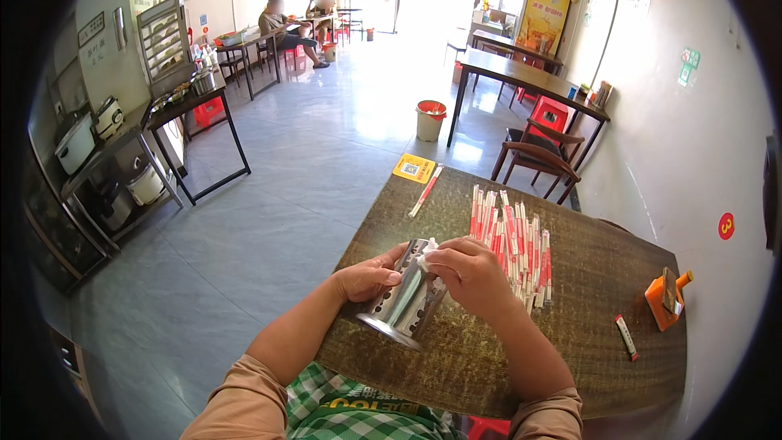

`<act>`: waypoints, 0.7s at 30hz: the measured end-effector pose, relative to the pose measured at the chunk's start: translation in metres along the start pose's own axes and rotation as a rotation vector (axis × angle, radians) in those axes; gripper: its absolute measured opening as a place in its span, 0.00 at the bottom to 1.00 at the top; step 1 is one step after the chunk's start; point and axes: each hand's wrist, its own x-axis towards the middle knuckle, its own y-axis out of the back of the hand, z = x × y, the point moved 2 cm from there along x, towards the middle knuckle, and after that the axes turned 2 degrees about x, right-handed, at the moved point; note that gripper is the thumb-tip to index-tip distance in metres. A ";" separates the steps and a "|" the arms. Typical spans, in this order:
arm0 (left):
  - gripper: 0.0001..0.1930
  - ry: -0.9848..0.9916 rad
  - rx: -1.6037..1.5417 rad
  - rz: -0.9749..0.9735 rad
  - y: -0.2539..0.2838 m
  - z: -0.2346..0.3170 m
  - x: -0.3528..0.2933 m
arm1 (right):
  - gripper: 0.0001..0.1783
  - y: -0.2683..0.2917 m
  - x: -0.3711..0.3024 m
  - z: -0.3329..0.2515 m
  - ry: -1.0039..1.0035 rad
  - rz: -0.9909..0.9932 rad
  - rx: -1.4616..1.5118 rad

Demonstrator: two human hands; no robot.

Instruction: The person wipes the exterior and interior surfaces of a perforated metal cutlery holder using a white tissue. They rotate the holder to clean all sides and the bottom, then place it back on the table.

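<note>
My left hand [368,279] grips a shiny metal cutlery holder [393,310], a cylinder with rows of round holes. It is tilted above the near left part of the dark wooden table [481,350], its wide rim toward me. In my right hand [475,270], pinched fingers press a crumpled white tissue [427,253] against the holder's far end. Just beyond that hand lies a loose pile of paper-wrapped chopsticks [511,232], red and white. One more wrapped pair [426,191] rests apart, close to a yellow card [414,168] with a square code.
An orange container [665,301] stands at the table's right edge, with a small wrapped packet [626,337] beside it. Past the table are a wooden chair [538,151], a bin [430,121] and another table [529,77]. Cooking pots [75,143] fill shelves at left; two people sit far back.
</note>
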 end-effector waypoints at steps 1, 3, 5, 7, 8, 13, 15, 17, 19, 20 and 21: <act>0.55 0.006 0.013 -0.015 -0.001 0.001 0.001 | 0.06 0.000 -0.002 -0.002 0.028 -0.027 0.006; 0.56 -0.020 -0.018 -0.016 0.004 -0.002 0.000 | 0.06 -0.005 -0.004 -0.012 0.092 -0.081 0.032; 0.57 -0.019 -0.021 -0.004 0.006 -0.003 -0.003 | 0.07 -0.008 -0.003 -0.023 0.125 -0.140 0.112; 0.57 0.008 0.005 0.020 0.005 0.000 -0.006 | 0.07 -0.012 -0.004 -0.032 0.139 -0.193 0.185; 0.58 0.005 0.007 0.023 0.005 -0.001 -0.006 | 0.07 -0.011 -0.004 -0.032 0.135 -0.194 0.144; 0.57 0.005 -0.038 -0.012 -0.001 0.001 -0.002 | 0.10 -0.001 -0.009 -0.016 0.023 -0.095 0.034; 0.61 -0.069 -0.008 -0.013 -0.001 -0.005 -0.003 | 0.12 -0.008 -0.012 -0.023 0.122 -0.073 0.011; 0.60 -0.011 -0.042 0.049 -0.004 0.001 -0.009 | 0.17 -0.011 -0.013 -0.033 0.133 -0.184 0.058; 0.58 0.017 -0.043 0.046 0.008 -0.003 -0.013 | 0.17 -0.017 -0.014 -0.036 0.103 -0.198 0.060; 0.57 -0.002 -0.030 0.015 0.004 0.001 -0.007 | 0.18 -0.020 -0.015 -0.035 0.099 -0.192 0.074; 0.57 0.001 -0.035 0.064 0.001 0.002 -0.008 | 0.18 -0.022 -0.013 -0.032 0.111 -0.181 0.088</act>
